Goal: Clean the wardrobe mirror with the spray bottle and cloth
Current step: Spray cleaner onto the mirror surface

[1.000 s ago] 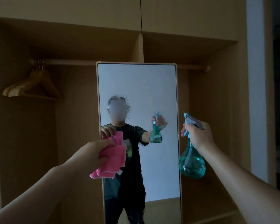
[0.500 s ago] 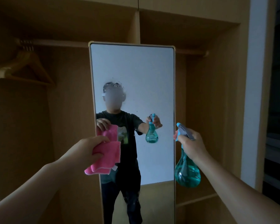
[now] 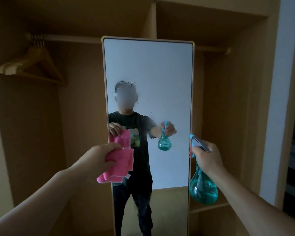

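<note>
At the left, the left hand [image 3: 99, 159] pinches a soft, light pink cloth [image 3: 120, 165] just before the tall mirror [image 3: 148, 68], whose glass is probably fragile. At the right, the right hand [image 3: 207, 158] wraps the neck of the half-full, maybe slippery spray bottle [image 3: 203, 189], fingers closed

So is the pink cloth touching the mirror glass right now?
Cannot tell. The head view shows the cloth held in the left hand in front of the mirror, but this straight-on angle hides any gap.

wooden wardrobe [image 3: 228, 99], hangers [image 3: 32, 65] on rail [image 3: 71, 38]
</note>
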Tool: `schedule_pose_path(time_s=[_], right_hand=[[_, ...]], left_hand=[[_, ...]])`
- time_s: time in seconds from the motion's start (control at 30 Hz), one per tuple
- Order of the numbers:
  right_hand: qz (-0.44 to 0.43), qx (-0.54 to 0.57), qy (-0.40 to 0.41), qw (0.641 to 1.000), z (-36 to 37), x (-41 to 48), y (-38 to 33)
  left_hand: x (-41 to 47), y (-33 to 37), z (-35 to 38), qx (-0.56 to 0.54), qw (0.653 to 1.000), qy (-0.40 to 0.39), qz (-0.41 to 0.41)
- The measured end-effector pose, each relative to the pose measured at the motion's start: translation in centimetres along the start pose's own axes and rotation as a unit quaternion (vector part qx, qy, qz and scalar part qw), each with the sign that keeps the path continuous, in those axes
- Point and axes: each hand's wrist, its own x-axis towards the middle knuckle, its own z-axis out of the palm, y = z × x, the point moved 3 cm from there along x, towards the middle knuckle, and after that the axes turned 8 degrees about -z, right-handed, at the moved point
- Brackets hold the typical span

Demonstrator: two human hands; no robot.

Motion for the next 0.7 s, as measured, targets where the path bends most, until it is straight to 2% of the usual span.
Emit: schedule_pose_path(time_s=[0.17, 0.7], right_hand=[[-0.002, 0.029, -0.068, 0.997, 0.9, -0.2, 0.0], [-0.038, 0.075, -0.13, 0.988, 6.4, -1.6, -2.2]], left_hand=[[-0.1, 0.1, 0.2, 0.011, 1.0, -0.002, 0.002], [-2.9, -3.6, -0.8, -0.031, 0.998, 0.01, -0.053]])
